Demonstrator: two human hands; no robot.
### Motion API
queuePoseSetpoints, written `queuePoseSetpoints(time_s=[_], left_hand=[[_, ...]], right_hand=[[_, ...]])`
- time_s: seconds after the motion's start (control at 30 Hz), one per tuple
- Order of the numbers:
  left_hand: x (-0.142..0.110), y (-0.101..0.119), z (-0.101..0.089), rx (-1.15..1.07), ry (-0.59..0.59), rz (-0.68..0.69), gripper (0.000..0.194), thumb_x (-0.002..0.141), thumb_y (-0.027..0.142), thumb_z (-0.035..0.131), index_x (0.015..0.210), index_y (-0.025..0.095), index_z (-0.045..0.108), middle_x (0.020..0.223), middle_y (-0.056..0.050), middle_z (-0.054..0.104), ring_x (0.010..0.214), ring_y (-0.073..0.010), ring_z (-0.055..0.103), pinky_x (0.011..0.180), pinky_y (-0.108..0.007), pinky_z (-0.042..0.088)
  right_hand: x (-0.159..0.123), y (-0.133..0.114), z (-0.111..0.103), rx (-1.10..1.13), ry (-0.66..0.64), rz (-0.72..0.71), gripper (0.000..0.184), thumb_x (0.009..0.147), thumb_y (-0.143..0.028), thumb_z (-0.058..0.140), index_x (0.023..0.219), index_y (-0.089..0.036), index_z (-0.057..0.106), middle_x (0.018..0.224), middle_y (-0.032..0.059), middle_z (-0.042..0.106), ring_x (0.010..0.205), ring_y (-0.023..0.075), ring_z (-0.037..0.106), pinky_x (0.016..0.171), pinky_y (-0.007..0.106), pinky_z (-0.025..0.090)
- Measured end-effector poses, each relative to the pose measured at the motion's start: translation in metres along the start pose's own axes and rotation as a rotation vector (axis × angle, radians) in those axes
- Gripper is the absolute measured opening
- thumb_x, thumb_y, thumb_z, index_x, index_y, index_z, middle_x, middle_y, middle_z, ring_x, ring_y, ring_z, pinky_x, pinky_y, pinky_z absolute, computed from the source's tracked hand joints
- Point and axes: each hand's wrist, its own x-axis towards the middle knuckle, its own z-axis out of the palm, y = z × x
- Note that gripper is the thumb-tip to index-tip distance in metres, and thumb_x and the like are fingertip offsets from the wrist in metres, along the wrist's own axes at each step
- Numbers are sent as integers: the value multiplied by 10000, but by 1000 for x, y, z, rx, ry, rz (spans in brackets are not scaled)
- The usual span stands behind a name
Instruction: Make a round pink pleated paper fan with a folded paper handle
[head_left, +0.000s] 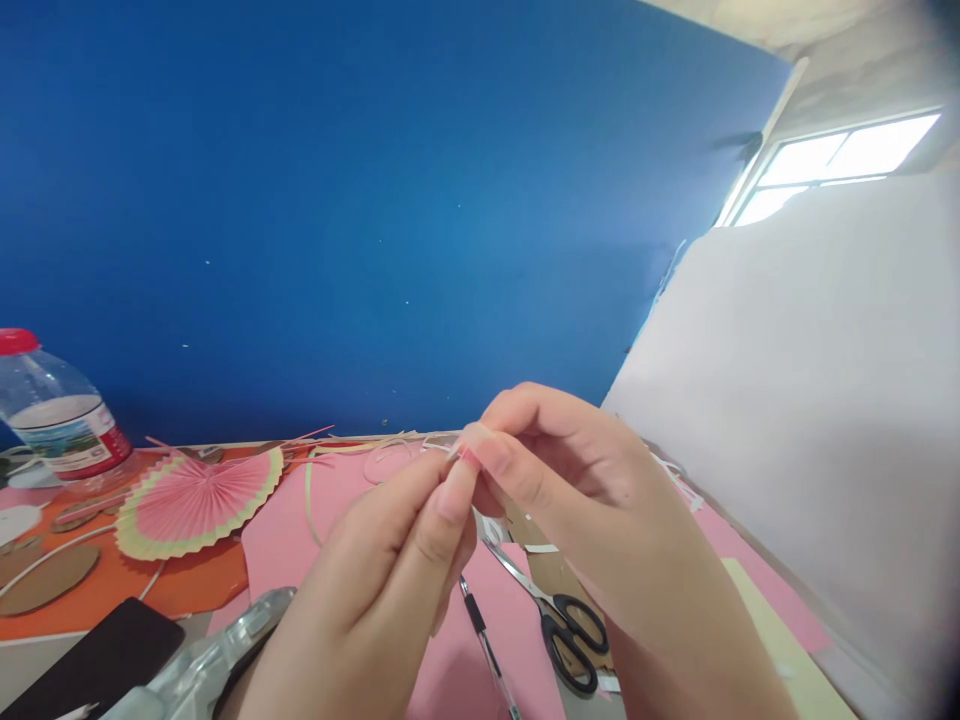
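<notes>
Raised in the middle of the view, my left hand (409, 555) and my right hand (577, 490) meet at the fingertips. Both pinch a tiny pink piece (469, 455), seemingly of paper; most of it is hidden by the thumbs and fingers. Beneath the hands, pink paper sheets (439, 672) cover part of the table. A pair of scissors (559, 620) with black handles lies partly open below my right hand. To its left is a pen (484, 640) with a black grip, its upper end near my left fingers.
A pleated pink fan with a yellow edge (202, 505) rests at left on orange paper (214, 585), near cardboard discs (56, 580). Behind stands a red-capped plastic bottle (64, 420). A black phone (97, 660) lies front left. A blue wall (375, 220) rises behind the table.
</notes>
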Motion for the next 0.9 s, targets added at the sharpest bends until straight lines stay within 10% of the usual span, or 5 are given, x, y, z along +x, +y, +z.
queuePoseSetpoints(time_s=[0.27, 0.43, 0.9], left_hand=[[2, -7, 2, -30, 7, 53, 297, 848, 468, 530, 693, 220, 583, 622, 11, 540, 547, -98, 502, 480, -148, 489], [-4, -8, 4, -110, 166, -68, 193, 843, 384, 553, 974, 277, 647, 1010, -17, 681, 936, -135, 657, 769, -175, 559], [-3, -9, 0, 44, 148, 38, 183, 801, 434, 580, 854, 287, 675, 909, -20, 702, 855, -165, 657, 778, -244, 564]], right_hand=[[2, 8, 3, 47, 21, -30, 246, 912, -314, 526, 692, -210, 556, 628, -51, 509, 603, 72, 509, 559, 185, 429], [1, 7, 1, 42, 28, -43, 260, 922, -354, 498, 726, -212, 593, 650, -37, 532, 625, 79, 530, 576, 183, 451], [0, 5, 4, -121, 107, 17, 265, 890, -349, 543, 663, -219, 501, 623, -41, 511, 584, 96, 486, 505, 215, 417]])
